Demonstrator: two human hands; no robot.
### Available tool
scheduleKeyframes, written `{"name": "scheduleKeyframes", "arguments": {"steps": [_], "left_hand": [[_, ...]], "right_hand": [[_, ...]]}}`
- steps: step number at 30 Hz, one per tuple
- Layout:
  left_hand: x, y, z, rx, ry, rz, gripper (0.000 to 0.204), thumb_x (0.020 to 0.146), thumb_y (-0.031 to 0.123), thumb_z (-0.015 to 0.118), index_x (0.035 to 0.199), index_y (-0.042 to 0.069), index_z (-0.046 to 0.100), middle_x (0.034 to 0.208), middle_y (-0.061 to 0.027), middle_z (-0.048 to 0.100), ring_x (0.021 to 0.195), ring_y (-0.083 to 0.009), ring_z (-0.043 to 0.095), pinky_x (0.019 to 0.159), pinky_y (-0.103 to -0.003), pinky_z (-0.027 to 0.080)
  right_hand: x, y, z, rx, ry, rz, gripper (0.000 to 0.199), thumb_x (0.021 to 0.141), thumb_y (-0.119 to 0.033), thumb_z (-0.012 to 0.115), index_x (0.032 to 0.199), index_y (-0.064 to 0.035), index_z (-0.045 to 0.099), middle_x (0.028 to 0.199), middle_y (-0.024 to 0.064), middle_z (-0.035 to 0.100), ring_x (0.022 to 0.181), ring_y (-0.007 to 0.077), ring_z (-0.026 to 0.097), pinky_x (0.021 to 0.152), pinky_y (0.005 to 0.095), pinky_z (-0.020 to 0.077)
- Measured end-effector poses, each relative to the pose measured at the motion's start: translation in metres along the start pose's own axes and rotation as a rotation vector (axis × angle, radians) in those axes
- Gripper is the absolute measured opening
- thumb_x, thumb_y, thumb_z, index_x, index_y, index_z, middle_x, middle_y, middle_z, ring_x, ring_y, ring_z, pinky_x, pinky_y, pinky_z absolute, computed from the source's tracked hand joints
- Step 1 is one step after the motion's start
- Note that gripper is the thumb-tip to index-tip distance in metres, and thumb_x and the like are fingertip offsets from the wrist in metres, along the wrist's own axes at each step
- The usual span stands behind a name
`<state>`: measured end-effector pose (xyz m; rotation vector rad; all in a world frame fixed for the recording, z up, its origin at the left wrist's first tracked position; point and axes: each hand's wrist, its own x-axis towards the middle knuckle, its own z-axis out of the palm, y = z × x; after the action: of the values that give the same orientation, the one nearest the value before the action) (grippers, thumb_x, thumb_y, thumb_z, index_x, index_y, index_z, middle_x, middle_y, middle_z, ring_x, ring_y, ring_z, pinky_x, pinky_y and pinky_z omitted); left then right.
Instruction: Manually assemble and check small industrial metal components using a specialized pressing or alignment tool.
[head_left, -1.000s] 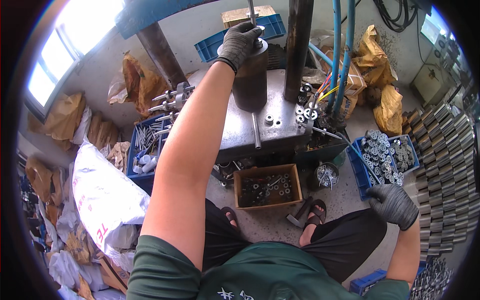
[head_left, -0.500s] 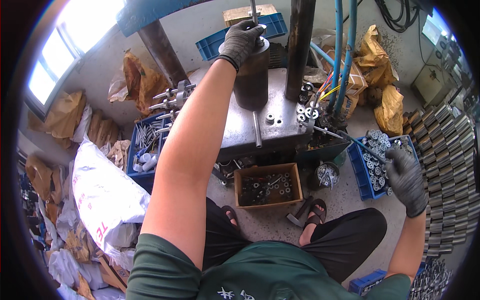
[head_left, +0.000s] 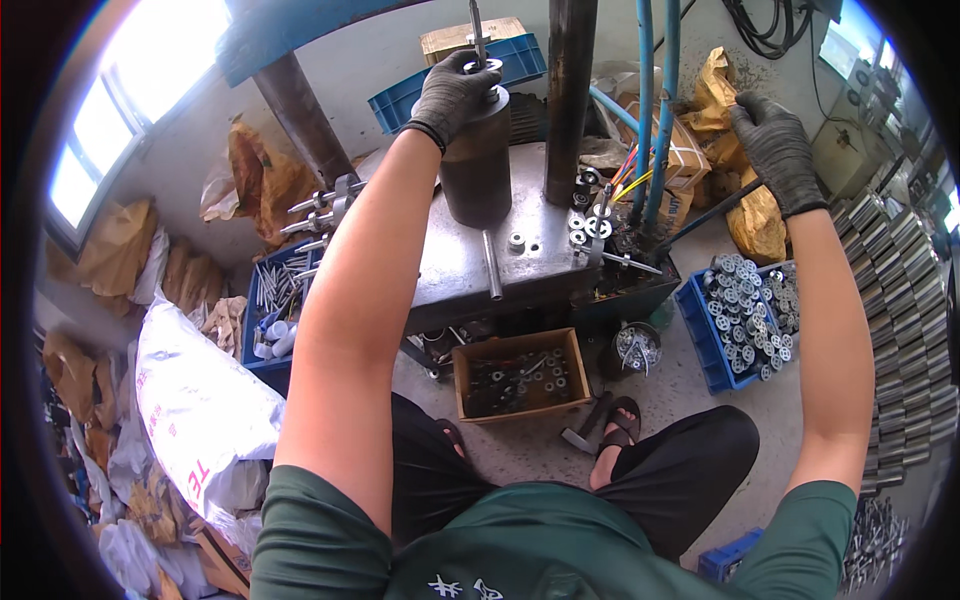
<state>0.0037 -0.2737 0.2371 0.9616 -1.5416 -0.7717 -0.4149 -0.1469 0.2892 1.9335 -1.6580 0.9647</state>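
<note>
My left hand [head_left: 452, 92], in a dark grey glove, is closed around a metal shaft [head_left: 477, 28] with a round silver disc [head_left: 484, 67] low on it. The shaft stands upright over the top of a thick dark steel cylinder [head_left: 476, 165] on the press table. My gloved right hand [head_left: 777, 150] is raised at the right, its fingers loosely bent and holding nothing visible. A dark lever [head_left: 708, 212] slants up from the machine and meets this hand near the base of the thumb; its end is hidden there.
A wooden box [head_left: 462, 385] of small rings and a hammer [head_left: 588, 422] lie on the floor. At the right, a blue crate [head_left: 700, 335] holds silver spoked wheels beside stacked metal tubes [head_left: 895, 330]. At left are a white sack [head_left: 200, 390] and a blue bin of shafts [head_left: 258, 330].
My right hand has risen from beside the blue crate, and the lever has swung up with it. My left hand stays at the shaft. The view has shifted slightly.
</note>
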Motion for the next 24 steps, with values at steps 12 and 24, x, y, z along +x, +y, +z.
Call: {"name": "scheduleKeyframes", "arguments": {"steps": [12, 24], "left_hand": [[-0.213, 0.021, 0.049, -0.212, 0.045, 0.208, 0.048, 0.085, 0.007, 0.081, 0.127, 0.004, 0.059, 0.123, -0.0094, 0.061, 0.111, -0.0211, 0.062, 0.098, -0.034, 0.05], [-0.338, 0.002, 0.044, 0.14, -0.246, 0.604, 0.056, 0.073, -0.003, 0.081, 0.125, 0.013, 0.067, 0.128, -0.0137, 0.063, 0.106, -0.0288, 0.067, 0.09, -0.039, 0.057]], "right_hand": [[-0.073, -0.037, -0.041, -0.092, 0.029, -0.079, 0.024, 0.095, -0.025, 0.064, 0.108, -0.006, 0.072, 0.097, 0.0182, 0.072, 0.088, 0.0361, 0.071, 0.083, 0.0451, 0.0566], [-0.28, -0.191, -0.012, 1.354, -0.549, 0.633, 0.058, 0.1, -0.048, 0.059, 0.137, -0.0027, 0.055, 0.105, 0.0114, 0.07, 0.089, 0.0274, 0.069, 0.083, 0.0398, 0.0563]]}}
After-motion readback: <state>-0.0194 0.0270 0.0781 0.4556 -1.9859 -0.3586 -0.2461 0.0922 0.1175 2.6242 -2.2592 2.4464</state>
